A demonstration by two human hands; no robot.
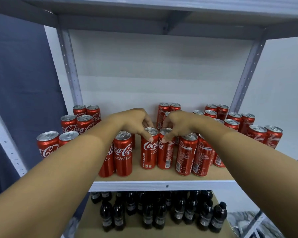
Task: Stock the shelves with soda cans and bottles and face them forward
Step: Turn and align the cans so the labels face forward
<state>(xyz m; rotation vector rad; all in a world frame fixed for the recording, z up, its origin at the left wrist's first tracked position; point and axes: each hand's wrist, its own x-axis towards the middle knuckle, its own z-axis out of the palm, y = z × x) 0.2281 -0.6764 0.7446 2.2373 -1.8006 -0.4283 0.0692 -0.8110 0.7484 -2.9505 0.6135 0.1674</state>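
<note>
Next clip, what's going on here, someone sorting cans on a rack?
A person is stocking a metal shelf of red cola cans. The left hand grips the top of one front-row can and the right hand grips the can beside it. The left can shows its logo; the right one partly shows its barcode side. Dark bottles stand on the shelf below.

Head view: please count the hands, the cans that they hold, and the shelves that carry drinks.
Hands: 2, left hand and right hand
Held cans: 2, left can and right can, one per hand
Stocked shelves: 2, can shelf and bottle shelf
Total: 6
</note>
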